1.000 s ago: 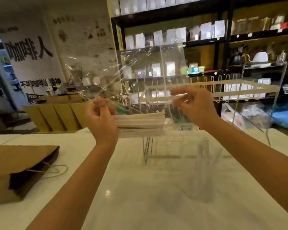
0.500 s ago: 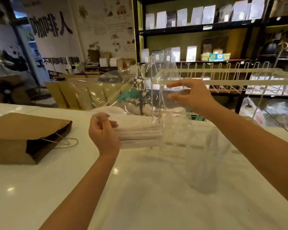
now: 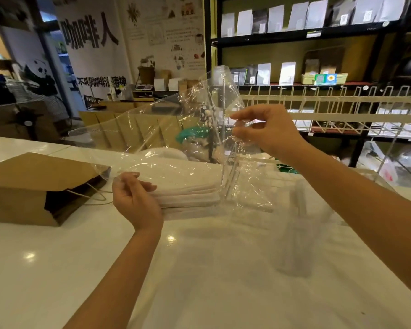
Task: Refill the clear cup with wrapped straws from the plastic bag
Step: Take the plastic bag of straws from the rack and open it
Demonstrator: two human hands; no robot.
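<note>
A brown paper bag lies on its side at the left of the white desk, well clear of the work; just right of it the left hand curls round the end of the bundle of wrapped straws through the clear plastic bag, holding it level above the desk; further right the right hand pinches the bag's loose film between thumb and fingers and lifts it up and away. The step in hand seems to be opening the bag's mouth; it goes best if the left hand keeps the straws squeezed together while the right peels the film back smoothly, since thin plastic clings and tears. The clear cup stands on the desk below the right forearm, though its outline is faint, so the straws should be guided in ends first.
</note>
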